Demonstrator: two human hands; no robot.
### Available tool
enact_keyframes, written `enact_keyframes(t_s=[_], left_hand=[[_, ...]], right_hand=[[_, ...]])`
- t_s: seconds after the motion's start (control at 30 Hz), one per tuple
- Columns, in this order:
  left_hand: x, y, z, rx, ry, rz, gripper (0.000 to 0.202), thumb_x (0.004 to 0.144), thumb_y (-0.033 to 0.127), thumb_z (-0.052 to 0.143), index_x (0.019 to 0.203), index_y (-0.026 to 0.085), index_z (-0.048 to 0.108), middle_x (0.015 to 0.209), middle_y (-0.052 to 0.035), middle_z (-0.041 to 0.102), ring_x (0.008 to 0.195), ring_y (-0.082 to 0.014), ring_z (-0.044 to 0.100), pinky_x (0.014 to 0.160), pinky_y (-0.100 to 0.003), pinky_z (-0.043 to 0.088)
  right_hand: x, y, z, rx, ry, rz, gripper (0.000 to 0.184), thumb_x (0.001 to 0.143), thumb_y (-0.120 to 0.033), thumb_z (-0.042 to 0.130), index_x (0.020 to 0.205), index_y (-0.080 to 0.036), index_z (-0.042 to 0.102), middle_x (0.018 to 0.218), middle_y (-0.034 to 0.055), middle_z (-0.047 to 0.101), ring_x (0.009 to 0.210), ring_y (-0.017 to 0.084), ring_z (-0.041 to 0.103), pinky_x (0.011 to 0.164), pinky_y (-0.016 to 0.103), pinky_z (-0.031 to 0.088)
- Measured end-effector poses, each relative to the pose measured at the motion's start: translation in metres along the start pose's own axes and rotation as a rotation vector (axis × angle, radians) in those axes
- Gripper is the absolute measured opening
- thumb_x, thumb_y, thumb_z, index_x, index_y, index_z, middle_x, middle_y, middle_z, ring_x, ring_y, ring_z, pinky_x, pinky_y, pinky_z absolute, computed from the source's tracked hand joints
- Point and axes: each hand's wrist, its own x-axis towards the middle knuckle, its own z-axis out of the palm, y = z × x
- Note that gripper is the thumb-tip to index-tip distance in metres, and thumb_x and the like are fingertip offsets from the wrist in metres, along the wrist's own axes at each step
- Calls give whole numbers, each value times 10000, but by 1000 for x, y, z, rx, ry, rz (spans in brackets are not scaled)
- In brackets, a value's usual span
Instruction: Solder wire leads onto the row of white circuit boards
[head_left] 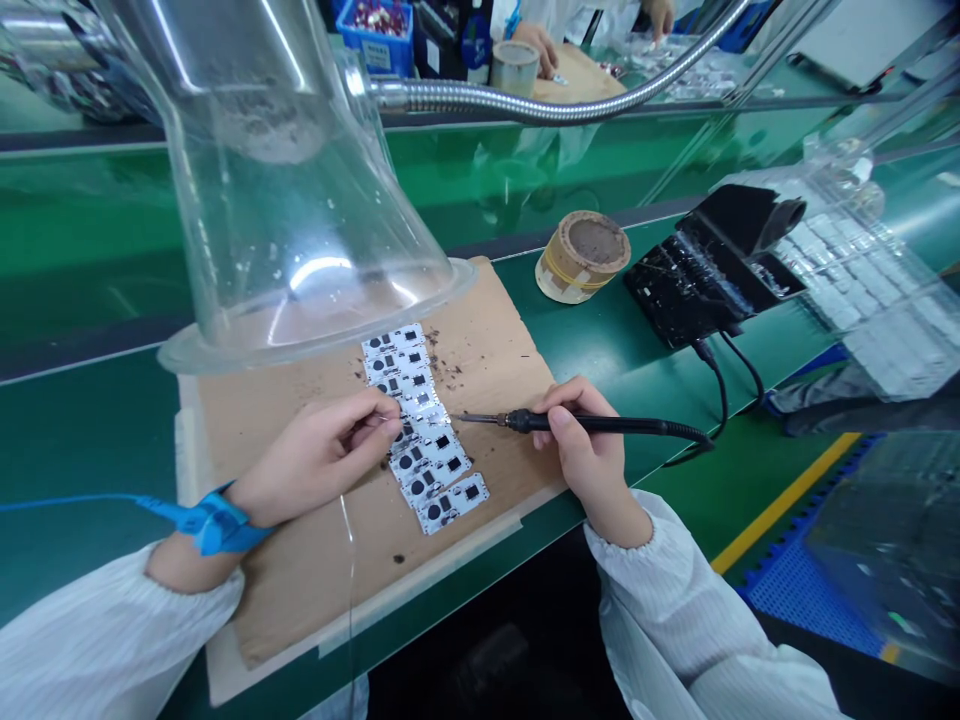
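My right hand [589, 440] grips a soldering iron [523, 420] like a pen, its tip pointing left to the edge of the circuit boards. Several small white circuit boards [424, 440] with black chips lie in an overlapping column on brown cardboard [300, 560]. My left hand [337, 450] is pinched closed at the column's left side, holding a thin solder wire [348, 530] that trails down past the table's front edge. A blue wrist strap [217, 522] with a cord is on my left wrist.
A clear fume hood [315, 250] hangs over the cardboard's far left part. Behind stand a round tin-like pot [581, 258] and a black soldering stand [712, 265]. Clear trays [885, 290] are at right. Across the green divider, another person's hand [536, 45] works near a blue bin [379, 50].
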Motion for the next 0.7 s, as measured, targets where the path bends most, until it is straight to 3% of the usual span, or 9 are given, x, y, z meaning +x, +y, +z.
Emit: enact_keyframes(t_s=[0.7], left_hand=[[1,0,1,39,5,20,231,1122,341,514,978,213,641,717,30,603,557,-113,509,523,-243,383]], right_hand=[[2,-6,-1,-104,-92,-31,228,1062,-451,690,978,-240,710,690,-17,637,576,159,588,567,307,455]])
